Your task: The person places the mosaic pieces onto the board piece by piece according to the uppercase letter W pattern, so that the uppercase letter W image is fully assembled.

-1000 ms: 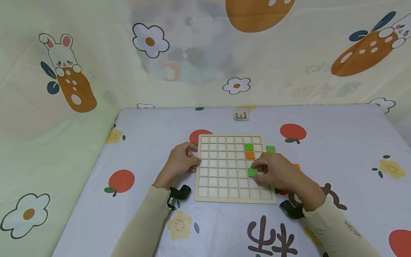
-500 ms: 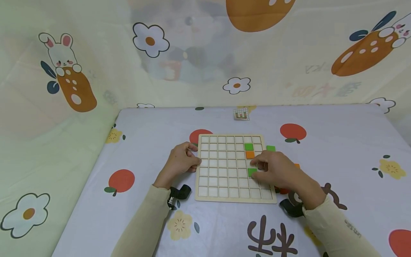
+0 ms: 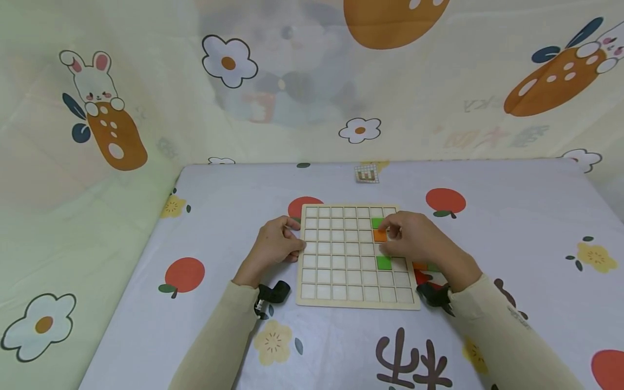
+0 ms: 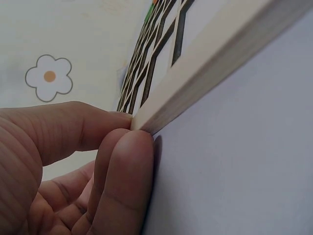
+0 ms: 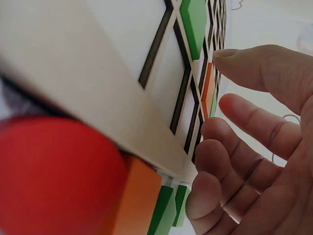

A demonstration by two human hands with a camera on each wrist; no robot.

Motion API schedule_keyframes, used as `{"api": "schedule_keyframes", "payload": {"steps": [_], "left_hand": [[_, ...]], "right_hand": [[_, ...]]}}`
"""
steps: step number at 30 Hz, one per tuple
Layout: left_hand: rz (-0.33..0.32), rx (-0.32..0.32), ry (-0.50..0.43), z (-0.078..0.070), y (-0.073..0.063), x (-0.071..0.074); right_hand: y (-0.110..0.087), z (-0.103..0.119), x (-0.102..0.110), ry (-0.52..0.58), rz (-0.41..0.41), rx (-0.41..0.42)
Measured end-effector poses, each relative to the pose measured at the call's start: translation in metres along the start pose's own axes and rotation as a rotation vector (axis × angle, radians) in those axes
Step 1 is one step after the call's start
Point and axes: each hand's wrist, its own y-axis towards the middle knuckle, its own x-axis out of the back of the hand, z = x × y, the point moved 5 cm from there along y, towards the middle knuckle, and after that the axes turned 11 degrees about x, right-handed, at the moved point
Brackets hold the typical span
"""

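Observation:
A square wooden grid board lies on the table between both hands. My left hand holds its left edge. In the left wrist view the thumb sits at the top corner of the rim and the other fingers lie against the side. Over the board's right part is my right hand, fingers bent and apart, nothing held. Its thumb and index fingertips stand on either side of an orange tile that sits in a cell. One green tile sits nearer the person; another green tile is just beyond the orange one.
Loose orange and green tiles lie beside the board's right edge, partly under the right hand, with a red rounded shape near them. A small pattern card lies at the back of the printed tablecloth.
My right hand has moved away from the person, from the nearer green tile up to the orange tile. That green tile now shows whole in its cell. The left hand has stayed still.

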Motion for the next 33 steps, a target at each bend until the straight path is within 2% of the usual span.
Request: {"api": "schedule_keyframes", "payload": {"steps": [14, 33], "left_hand": [[0.003, 0.000, -0.003, -0.0010, -0.0013, -0.0001], [0.011, -0.001, -0.021, -0.0004, -0.0004, 0.0001]], "right_hand": [[0.0081, -0.0022, -0.0020, -0.008, 0.044, -0.018], [0.0032, -0.0030, -0.0010, 0.097, -0.038, -0.032]]}}
